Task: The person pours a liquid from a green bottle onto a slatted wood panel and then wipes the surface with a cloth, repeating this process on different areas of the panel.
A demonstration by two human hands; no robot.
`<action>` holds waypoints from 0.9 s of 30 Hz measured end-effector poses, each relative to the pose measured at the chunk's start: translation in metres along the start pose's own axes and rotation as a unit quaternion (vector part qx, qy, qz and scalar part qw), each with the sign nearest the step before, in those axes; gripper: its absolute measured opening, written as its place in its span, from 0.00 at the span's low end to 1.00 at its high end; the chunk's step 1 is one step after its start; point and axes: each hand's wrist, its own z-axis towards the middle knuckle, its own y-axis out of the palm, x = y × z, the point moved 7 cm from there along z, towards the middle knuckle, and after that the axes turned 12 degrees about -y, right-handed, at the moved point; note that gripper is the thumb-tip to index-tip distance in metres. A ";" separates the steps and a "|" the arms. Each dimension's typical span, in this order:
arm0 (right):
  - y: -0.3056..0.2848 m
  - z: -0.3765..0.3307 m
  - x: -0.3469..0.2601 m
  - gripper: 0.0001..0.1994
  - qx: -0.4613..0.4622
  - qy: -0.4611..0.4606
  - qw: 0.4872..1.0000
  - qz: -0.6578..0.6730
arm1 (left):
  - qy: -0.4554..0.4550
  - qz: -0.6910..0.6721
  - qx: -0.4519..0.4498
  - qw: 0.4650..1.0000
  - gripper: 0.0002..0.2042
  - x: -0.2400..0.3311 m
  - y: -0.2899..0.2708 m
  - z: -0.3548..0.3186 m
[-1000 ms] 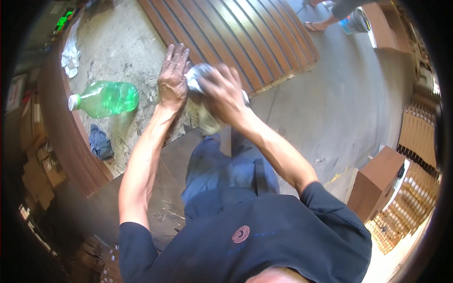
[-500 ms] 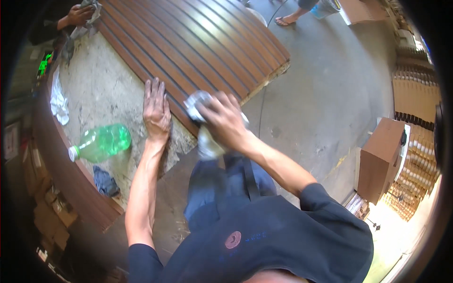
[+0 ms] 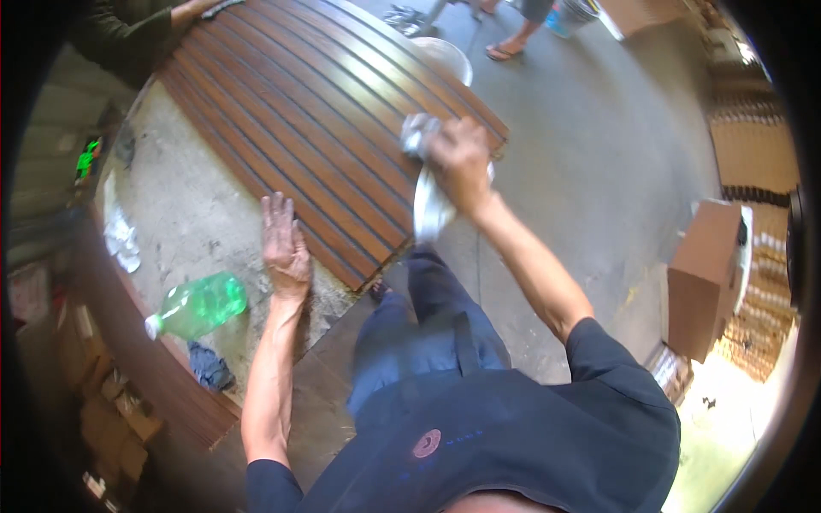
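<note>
A brown slatted wood panel [image 3: 291, 111] with dark grooves lies on a worn, pale work surface [image 3: 184, 188]. My left hand [image 3: 286, 250] rests flat at the panel's near left edge, fingers stretched out. In my right hand [image 3: 462, 158] is a bunched white rag [image 3: 434, 201], gripped over the panel's right part; one end hangs down past the panel's edge. The hand is slightly smeared by motion. Left of my left hand lies a clear green plastic bottle [image 3: 205, 303] on its side, white cap outward. A dark blue crumpled cloth [image 3: 209, 366] is just below it.
At the far left another person's arm [image 3: 190, 10] reaches over the panel with a cloth. A white crumpled rag [image 3: 121, 238] lies on the left. Beyond the panel are a white bucket [image 3: 449, 58] and another person's foot [image 3: 506, 50]. A brown box [image 3: 703, 278] stands at right.
My right hand has moved with the rag away from me and to the right across the panel. My left hand stays at the panel's edge. The whole view has shifted somewhat.
</note>
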 end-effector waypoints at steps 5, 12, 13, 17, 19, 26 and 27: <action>0.028 -0.001 0.038 0.15 0.017 0.056 0.998 0.037 | -0.044 -0.033 -0.012 0.998 0.25 -0.002 0.000 -0.020; -0.001 -0.087 0.121 0.20 0.190 0.350 0.882 0.254 | -0.385 -0.085 0.126 0.910 0.39 -0.040 -0.107 -0.217; 0.004 -0.092 0.145 0.20 0.178 0.360 0.873 0.276 | -0.371 -0.037 0.148 0.916 0.46 -0.045 -0.123 -0.216; 0.024 -0.088 0.165 0.16 0.073 0.372 0.813 0.442 | -0.308 -0.108 0.165 0.931 0.53 -0.102 -0.124 -0.136; 0.025 -0.089 0.169 0.16 0.083 0.374 0.796 0.469 | -0.312 -0.212 0.110 0.920 0.50 -0.120 -0.116 -0.088; 0.005 -0.123 0.145 0.15 0.152 0.464 0.716 0.498 | -0.249 -0.203 0.054 0.945 0.32 -0.108 -0.130 -0.036; -0.003 -0.135 0.140 0.14 0.174 0.473 0.704 0.500 | -0.242 -0.136 -0.010 0.961 0.33 -0.080 -0.132 -0.031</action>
